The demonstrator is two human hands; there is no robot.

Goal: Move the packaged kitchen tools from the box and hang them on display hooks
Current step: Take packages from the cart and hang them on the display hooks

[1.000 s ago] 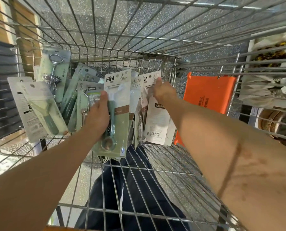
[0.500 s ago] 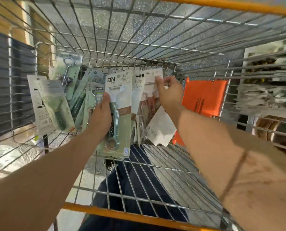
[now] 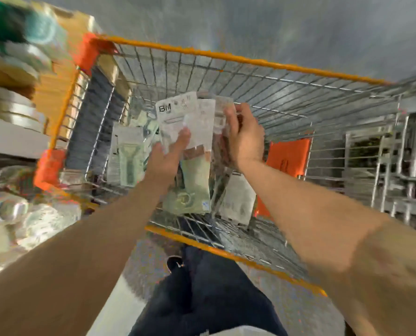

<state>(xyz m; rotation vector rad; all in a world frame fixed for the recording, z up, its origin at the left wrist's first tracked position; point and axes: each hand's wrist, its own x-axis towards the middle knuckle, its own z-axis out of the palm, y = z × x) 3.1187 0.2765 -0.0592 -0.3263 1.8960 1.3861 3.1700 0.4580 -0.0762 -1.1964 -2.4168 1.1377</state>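
Note:
The picture is blurred by motion. My left hand (image 3: 167, 156) holds a pale green carded kitchen tool pack (image 3: 192, 151) marked BM, lifted above a wire cart basket (image 3: 250, 98) with an orange rim. Just to its right, my right hand (image 3: 244, 139) grips a bunch of further carded packs (image 3: 236, 197) by their upper part. Another green tool pack (image 3: 127, 158) leans inside the basket at the left. No display hooks can be made out.
An orange flap (image 3: 289, 158) sits at the basket's right end. Metal wire racking (image 3: 391, 166) stands to the right. Blurred shelf goods (image 3: 20, 73) fill the left side. My dark trousers and shoe (image 3: 175, 264) show below on the grey floor.
The view has swung down and back, so the whole cart rim shows now. Both hands have lifted their packs higher, and my right hand has closed round its bunch.

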